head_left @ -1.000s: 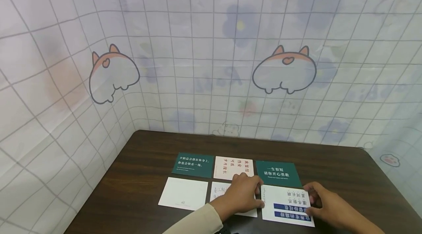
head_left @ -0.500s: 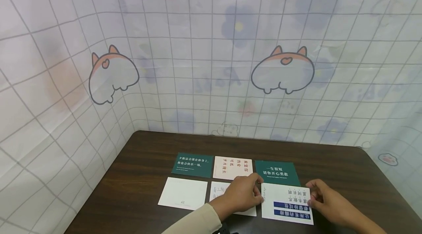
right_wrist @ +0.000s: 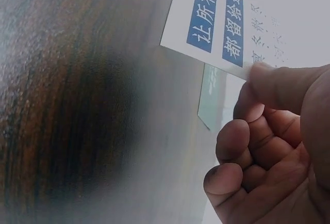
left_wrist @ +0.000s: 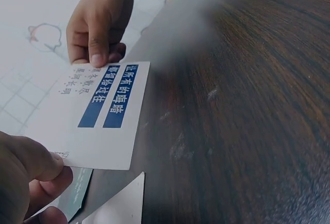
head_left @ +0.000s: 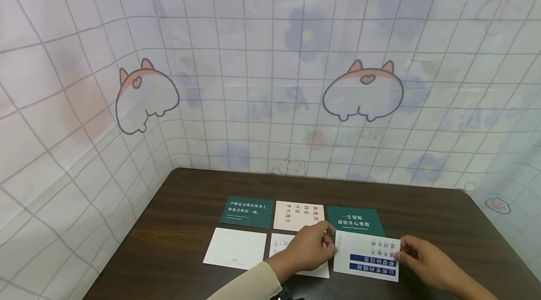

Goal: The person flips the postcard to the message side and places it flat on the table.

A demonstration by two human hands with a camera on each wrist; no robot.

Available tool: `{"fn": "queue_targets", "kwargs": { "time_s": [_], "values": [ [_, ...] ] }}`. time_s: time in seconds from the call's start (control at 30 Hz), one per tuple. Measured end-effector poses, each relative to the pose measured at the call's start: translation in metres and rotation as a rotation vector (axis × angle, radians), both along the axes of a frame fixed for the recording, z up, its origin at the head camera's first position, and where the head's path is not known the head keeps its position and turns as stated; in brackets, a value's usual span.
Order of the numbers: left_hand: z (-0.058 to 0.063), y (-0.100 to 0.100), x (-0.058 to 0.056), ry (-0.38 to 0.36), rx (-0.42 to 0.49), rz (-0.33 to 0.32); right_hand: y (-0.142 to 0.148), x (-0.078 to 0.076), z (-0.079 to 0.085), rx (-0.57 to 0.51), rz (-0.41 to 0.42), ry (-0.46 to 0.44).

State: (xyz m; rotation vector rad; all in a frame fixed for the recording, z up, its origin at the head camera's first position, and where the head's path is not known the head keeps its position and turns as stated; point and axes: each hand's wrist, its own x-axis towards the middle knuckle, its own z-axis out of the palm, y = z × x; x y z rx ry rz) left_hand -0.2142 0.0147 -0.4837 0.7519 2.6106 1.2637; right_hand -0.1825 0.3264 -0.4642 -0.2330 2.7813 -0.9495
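Note:
A white postcard (head_left: 344,262) with dark lettering and two blue bands of white characters is held up off the table between both hands. My left hand (head_left: 305,249) pinches its left edge between thumb and fingers. The opposite edge is pinched by my right hand (head_left: 427,262), its thumb on the printed face and its other fingers curled in the right wrist view. In the left wrist view the postcard (left_wrist: 111,146) tilts above the tabletop. It overlaps the near edge of a green card (head_left: 355,218) in the head view.
Several other cards lie in two rows on the dark wooden table (head_left: 169,225): a green card (head_left: 247,212), a pale pink card (head_left: 296,211) with red characters, a nearly blank white card (head_left: 236,248), and a white card (head_left: 281,241) partly under my left hand. A grid-patterned curtain (head_left: 262,79) surrounds the table.
The postcard has risen from the near row and moved slightly away from me, now tilted between both hands. The right hand's grip has come onto its right edge. Other cards stay put.

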Motion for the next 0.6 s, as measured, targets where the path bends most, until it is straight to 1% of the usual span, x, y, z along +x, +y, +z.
{"fn": "queue_targets", "kwargs": {
  "time_s": [0.2, 0.43, 0.6],
  "values": [
    [0.0006, -0.0019, 0.0001, 0.009, 0.016, -0.013, 0.0010, 0.0006, 0.0011, -0.015, 0.010, -0.005],
    [-0.0020, -0.0023, -0.0025, 0.043, 0.020, -0.031, -0.0002, 0.0023, 0.0035, 0.005, -0.042, 0.006],
    [-0.0023, -0.0017, -0.0034, 0.075, 0.021, -0.043, 0.0006, 0.0037, 0.0038, 0.010, -0.049, 0.011]
  ]
}}
